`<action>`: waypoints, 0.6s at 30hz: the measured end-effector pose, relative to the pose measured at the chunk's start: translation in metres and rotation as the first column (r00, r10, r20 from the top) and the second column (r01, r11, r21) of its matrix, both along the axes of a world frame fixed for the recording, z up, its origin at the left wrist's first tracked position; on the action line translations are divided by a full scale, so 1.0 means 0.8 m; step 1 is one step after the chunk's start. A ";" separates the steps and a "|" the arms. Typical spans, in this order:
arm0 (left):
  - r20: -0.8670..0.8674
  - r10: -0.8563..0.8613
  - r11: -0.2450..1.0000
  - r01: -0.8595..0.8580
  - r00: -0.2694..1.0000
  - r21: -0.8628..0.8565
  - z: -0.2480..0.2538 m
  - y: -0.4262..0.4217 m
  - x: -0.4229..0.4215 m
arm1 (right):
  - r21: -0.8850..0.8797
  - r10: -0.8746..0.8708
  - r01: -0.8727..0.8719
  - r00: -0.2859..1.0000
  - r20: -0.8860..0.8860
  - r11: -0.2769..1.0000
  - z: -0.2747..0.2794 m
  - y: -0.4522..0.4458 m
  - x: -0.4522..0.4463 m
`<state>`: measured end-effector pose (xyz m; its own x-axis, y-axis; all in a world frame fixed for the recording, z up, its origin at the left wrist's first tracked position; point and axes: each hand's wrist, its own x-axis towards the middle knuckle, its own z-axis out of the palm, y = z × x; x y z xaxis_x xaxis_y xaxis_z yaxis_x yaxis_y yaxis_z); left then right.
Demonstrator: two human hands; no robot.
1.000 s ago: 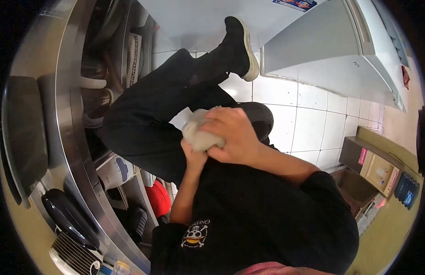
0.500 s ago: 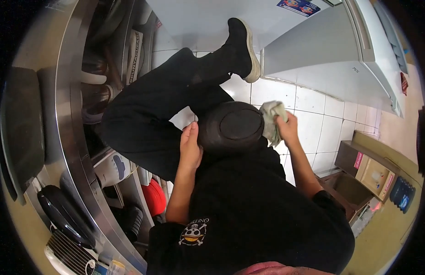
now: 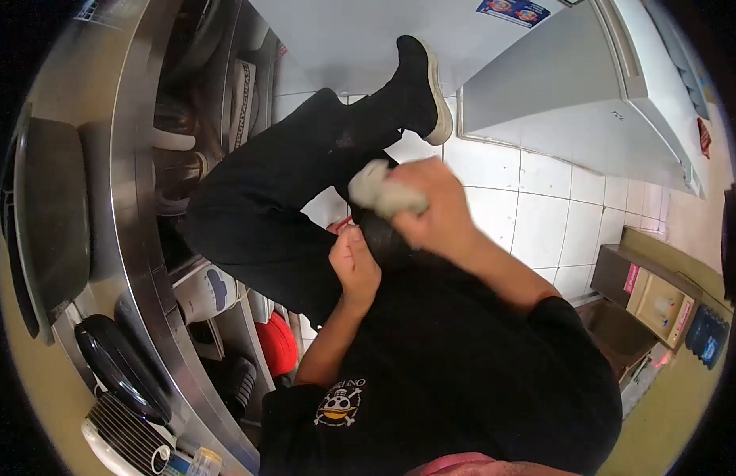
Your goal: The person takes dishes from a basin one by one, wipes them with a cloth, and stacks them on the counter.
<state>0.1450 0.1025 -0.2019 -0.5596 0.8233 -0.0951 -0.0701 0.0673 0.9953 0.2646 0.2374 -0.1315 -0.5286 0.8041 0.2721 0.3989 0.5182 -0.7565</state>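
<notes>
Right grip squeezes a pale cloth, hiding much of the dark bowl the left grip pinches; steel counter alongside

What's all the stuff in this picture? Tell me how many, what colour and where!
Cloth: one, pale, middle
Bowl: one, dark, below the cloth, mostly hidden
Counter: one, silver, left
Oval thing: one, shiny black, lower left
Jar: one, clear with yellowish lid, bottom left
Disc: one, red, lower left
Tub: one, white with blue mark, under the counter
Sticker: one, blue, top
Fridge: one, whitish, upper right
Floor: one, white tiles, behind the legs
Bottle: one, blue, far right
Shoe: one, black with pale sole, top middle
Trousers: one pair, black, centre left
Shirt: one, black, bottom
Left hand: one, bare, beside the bowl
Right hand: one, bare, gripping the cloth
</notes>
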 end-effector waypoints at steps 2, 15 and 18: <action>-0.083 0.018 0.999 -0.015 0.996 0.032 0.015 0.004 0.003 | -0.093 -0.188 0.190 0.982 0.024 0.977 -0.032 0.017 0.022; 0.732 0.279 0.944 -0.037 0.621 -0.329 -0.011 0.026 -0.031 | -0.379 -0.594 0.545 0.804 -0.018 0.748 -0.070 -0.002 0.137; 0.685 0.305 0.938 -0.087 0.662 -0.335 -0.017 0.032 -0.019 | -0.273 -0.403 0.369 0.912 -0.078 0.888 -0.013 0.001 0.095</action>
